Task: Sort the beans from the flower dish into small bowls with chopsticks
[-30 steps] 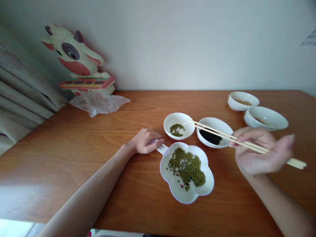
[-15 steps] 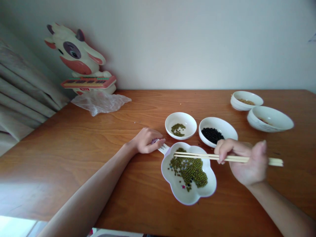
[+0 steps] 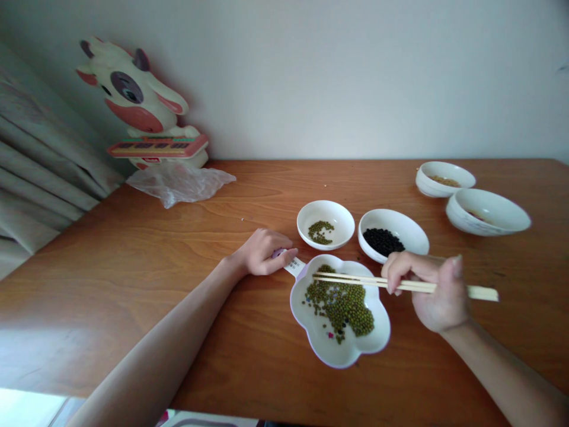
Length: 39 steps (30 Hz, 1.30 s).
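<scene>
My left hand (image 3: 265, 252) is closed around the handle of a flower-shaped white dish (image 3: 313, 341) with a lilac rim, which rests on the table. Green mung beans (image 3: 351, 308) lie spread in it, with a few dark beans among them. A pair of pale chopsticks (image 3: 368, 280) is held in my right hand (image 3: 431, 290); their tips are at the beans near the handle side of the dish. Behind the dish stand a white bowl (image 3: 342, 228) with some mung beans and another white bowl (image 3: 413, 234) with black beans.
At the back right are two more white bowls, one (image 3: 429, 184) with yellowish contents and one (image 3: 502, 216) with little visible inside. A crumpled clear plastic bag (image 3: 186, 184) and a cow-shaped toy keyboard (image 3: 155, 145) occupy the back left of the wooden table (image 3: 155, 249).
My right hand has slid a little left along the chopsticks, so less of their rear end sticks out behind it. My left hand stays on the handle.
</scene>
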Available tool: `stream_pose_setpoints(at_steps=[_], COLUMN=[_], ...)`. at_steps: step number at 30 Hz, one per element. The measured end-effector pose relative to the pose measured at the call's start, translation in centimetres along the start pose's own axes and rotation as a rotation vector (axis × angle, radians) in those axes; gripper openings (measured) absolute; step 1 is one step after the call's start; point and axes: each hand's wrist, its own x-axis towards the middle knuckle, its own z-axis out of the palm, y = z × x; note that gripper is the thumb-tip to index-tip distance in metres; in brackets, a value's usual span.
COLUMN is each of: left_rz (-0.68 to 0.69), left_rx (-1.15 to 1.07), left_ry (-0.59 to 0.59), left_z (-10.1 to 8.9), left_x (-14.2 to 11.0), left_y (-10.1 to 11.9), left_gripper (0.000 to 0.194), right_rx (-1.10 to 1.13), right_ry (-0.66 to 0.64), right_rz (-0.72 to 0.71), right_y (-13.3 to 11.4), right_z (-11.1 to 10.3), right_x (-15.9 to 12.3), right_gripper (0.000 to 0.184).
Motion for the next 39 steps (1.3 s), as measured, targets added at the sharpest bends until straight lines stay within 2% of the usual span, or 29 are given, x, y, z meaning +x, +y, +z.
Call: stream_pose_setpoints(at_steps=[14, 24, 32, 39], left_rz=[0.010, 0.004, 0.001, 0.001], left_rx=[0.004, 0.010, 0.004, 0.005], left_ry=[0.014, 0.005, 0.009, 0.003], left_z=[-0.02, 0.09, 0.11, 0.03], left_x=[0.07, -0.01, -0.03, -0.07], left_y=[0.08, -0.09, -0.06, -0.07], left_gripper=[0.042, 0.041, 0.042, 0.041], right_rx=[0.055, 0.047, 0.048, 0.063], right_ry=[0.071, 0.031, 0.032, 0.086], right_rz=[-0.051, 0.113, 0.109, 0.070], right_y=[0.00, -0.24, -0.12, 0.36], right_z=[-0.41, -0.37, 0.04, 0.15], right_x=[-0.15, 0.32, 0.17, -0.21], right_gripper=[0.081, 0.086, 0.085, 0.078])
